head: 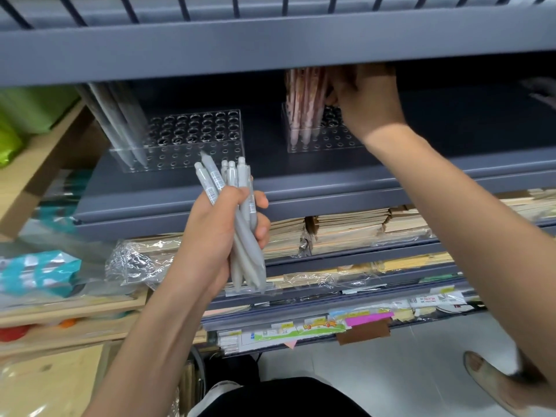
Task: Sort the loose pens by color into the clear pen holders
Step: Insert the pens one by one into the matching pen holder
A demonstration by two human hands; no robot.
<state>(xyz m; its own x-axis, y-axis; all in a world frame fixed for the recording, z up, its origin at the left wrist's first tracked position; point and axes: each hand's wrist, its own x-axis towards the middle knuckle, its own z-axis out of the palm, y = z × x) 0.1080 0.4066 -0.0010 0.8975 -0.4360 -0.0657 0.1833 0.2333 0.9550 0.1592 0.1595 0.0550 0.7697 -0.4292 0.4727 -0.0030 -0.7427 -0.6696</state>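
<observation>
While left fingers (240, 200) clench grey pens (243, 236), right fingers (340, 85) touch pink pens (305, 106).

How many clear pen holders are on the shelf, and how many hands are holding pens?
Clear pen holders: 2, the left holder with grey pens and the right holder with pink pens
Hands holding pens: 1, the left hand, its grip around a grey bundle
Total: 3
</observation>
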